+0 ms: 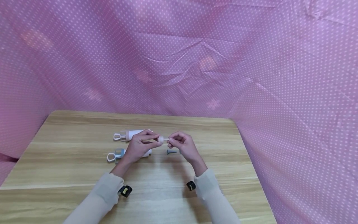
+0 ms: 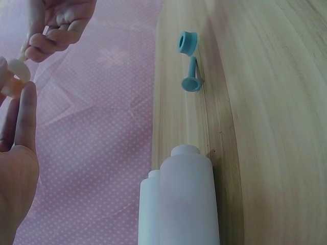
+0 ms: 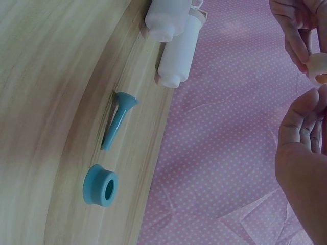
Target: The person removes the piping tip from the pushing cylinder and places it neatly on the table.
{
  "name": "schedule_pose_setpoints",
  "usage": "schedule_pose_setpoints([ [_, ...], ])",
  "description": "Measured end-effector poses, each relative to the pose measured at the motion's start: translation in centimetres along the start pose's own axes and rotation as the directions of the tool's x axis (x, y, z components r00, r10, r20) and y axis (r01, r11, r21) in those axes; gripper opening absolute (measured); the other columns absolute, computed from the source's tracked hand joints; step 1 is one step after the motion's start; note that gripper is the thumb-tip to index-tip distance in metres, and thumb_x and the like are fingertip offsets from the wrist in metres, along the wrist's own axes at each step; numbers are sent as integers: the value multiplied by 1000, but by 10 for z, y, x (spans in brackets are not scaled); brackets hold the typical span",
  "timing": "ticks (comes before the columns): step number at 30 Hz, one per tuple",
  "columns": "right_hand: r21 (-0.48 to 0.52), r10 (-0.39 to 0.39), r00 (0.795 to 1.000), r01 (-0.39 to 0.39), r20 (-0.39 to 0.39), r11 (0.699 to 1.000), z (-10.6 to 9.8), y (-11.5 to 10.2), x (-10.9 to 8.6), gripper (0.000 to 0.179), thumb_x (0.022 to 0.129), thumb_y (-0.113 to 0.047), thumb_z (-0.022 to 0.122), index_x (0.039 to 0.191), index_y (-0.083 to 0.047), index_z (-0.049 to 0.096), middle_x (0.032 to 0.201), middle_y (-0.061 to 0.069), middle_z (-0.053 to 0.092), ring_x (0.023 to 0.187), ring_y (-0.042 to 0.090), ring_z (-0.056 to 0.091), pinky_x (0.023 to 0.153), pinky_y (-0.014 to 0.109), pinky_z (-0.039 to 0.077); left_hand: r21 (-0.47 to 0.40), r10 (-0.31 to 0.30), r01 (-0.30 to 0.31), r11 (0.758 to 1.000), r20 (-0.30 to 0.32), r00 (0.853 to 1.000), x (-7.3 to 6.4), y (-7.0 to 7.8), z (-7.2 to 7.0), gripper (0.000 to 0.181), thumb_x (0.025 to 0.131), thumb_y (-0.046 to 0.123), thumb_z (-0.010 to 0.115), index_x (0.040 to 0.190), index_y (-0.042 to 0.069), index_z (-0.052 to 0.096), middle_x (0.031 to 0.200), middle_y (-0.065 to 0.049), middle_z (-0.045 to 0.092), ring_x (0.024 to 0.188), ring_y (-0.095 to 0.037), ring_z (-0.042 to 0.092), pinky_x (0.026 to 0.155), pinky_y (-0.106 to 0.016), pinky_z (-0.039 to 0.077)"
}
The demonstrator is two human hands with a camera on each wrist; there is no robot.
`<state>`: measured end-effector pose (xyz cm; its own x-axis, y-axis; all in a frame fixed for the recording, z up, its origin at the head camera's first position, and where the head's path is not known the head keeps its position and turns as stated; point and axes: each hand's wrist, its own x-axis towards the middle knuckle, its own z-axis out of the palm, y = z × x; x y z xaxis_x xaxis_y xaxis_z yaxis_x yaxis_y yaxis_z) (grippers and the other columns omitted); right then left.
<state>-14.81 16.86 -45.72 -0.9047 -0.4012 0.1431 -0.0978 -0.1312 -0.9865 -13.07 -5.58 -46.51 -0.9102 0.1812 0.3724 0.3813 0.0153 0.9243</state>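
Above the table, my left hand pinches a small pale ring-shaped cap between thumb and fingers. From the right, my right hand pinches the thin pale stem that meets this cap. In the left wrist view the cap looks cream, with an orange-tinted part beside it. Beneath the hands lies a blue-green nozzle with a flared end. The right wrist view also has a blue-green ring collar near the nozzle's narrow end; I cannot make it out in the head view.
Left of the nozzle lie two white cylinders with looped plunger handles, one with a pinkish collar, the other blue-green. My left hand and forearm partly cover them. Pink dotted cloth hangs around the wooden table.
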Motion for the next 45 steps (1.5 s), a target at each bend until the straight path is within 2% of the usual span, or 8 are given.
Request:
schedule_pose_setpoints([
  [3,6,-6,1000,6,5,1000,1,0,0,17,97,7,60,108,19,57,91,11,68,78,13,67,78,27,59,-17,-6,6,1000,3,1000,0,-1,0,32,85,3,81,116,1,74,103,-10,66,101,-17,68,81,-34,61],
  [7,10,-10,999,10,31,1000,2,0,0,15,97,7,60,107,18,57,93,17,69,78,13,68,79,29,60,-41,-7,8,999,7,1000,-1,-1,0,32,86,1,80,117,0,73,104,-13,65,101,-17,67,82,-35,60],
  [14,1,-28,997,28,67,1000,5,2,0,14,97,9,59,107,18,56,93,9,70,79,14,68,80,29,60,-85,-8,9,996,6,1000,-2,-4,0,33,85,-3,79,118,-4,72,104,-16,64,100,-17,67,84,-34,59],
  [19,-30,-38,996,40,82,999,6,3,2,13,97,9,59,106,17,57,92,5,70,80,18,67,79,29,59,-77,-36,38,996,22,999,-2,-4,2,33,85,0,80,117,-4,72,105,-13,65,99,-17,66,86,-34,59],
  [27,-39,-13,998,16,65,999,6,5,3,13,96,8,60,105,17,59,90,14,67,77,12,65,76,26,58,-29,-69,70,997,31,997,-1,-2,2,32,86,7,82,117,2,75,107,-13,65,99,-19,64,87,-33,59],
  [35,-27,10,998,-8,57,1000,7,6,5,15,97,7,60,107,18,58,91,6,67,77,13,64,76,26,57,2,-86,86,996,25,996,-1,1,2,32,86,7,81,117,2,74,107,-13,66,99,-20,64,87,-34,59],
  [38,-50,16,998,-13,60,999,7,5,5,19,98,4,61,114,14,59,93,5,68,75,15,64,74,29,57,8,-72,72,997,17,997,-1,-3,1,34,86,12,82,118,5,74,107,-10,66,100,-20,64,85,-32,59],
  [45,-65,44,995,-39,90,997,8,7,4,32,101,-3,60,130,9,55,107,17,64,79,16,66,79,47,60,54,-63,64,996,-31,998,1,-4,-1,35,87,17,83,119,8,75,108,-6,68,101,-20,64,84,-29,59],
])
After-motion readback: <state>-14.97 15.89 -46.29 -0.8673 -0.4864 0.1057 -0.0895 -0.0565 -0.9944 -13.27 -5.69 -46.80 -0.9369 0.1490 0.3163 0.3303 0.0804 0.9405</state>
